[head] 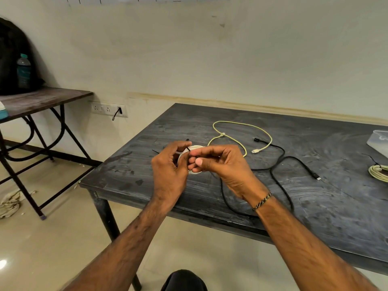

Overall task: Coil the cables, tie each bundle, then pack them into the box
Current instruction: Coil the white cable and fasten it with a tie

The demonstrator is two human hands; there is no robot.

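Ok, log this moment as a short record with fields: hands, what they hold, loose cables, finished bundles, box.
left hand: grips the white coil
right hand: pinches the black tie at the coil
loose cables: yellow-green cable and black cable, both uncoiled on the dark table
finished bundles: one pale coiled bundle at the table's right edge
box: clear container far right, partly out of frame

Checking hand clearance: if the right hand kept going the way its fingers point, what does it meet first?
The right hand points left, fingertips already at the white cable coil and black tie. Just beyond is the left hand; depth between them is unclear.
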